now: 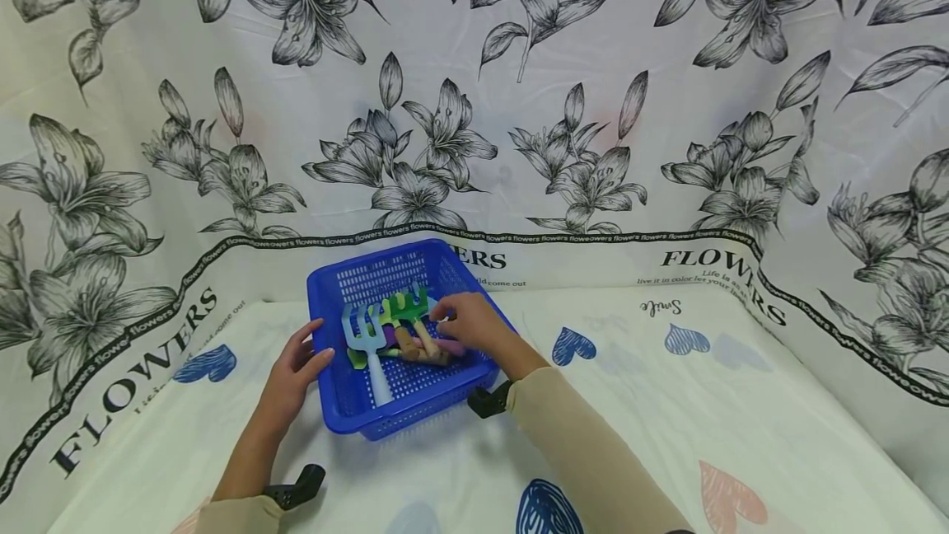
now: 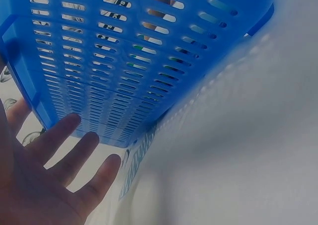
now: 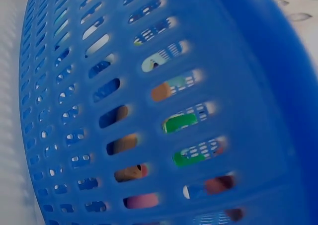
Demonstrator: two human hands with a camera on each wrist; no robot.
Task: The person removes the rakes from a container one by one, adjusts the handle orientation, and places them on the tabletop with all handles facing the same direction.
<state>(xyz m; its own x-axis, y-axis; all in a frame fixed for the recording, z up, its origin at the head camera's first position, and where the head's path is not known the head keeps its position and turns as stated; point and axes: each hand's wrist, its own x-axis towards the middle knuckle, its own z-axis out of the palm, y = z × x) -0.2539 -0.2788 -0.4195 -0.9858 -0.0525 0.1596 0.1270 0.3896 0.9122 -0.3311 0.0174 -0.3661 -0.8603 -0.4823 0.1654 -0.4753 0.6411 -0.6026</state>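
Observation:
A blue plastic basket (image 1: pixel 408 419) with slotted walls holds several small garden tools. A pale blue garden fork (image 1: pixel 365 339) leans along its left side. Near the middle lie a green rake (image 1: pixel 406 308) with a tan handle and other tan, pink and yellow-green pieces. My left hand (image 1: pixel 296 361) touches the left rim with thumb and index finger; its other fingers (image 2: pixel 74 160) spread straight outside the wall. Over the right rim my right hand (image 1: pixel 470 321) reaches in, fingers bent beside the green rake and a light blue piece. Whether it pinches anything, I cannot tell.
The basket stands on a white cloth (image 1: pixel 638 419) printed with hearts. Behind it rises a flower-printed fabric backdrop (image 1: pixel 519 155), close to the basket's far edge. Black wrist mounts (image 1: pixel 296 487) sit on both forearms, and the right one hangs near the basket's front right corner.

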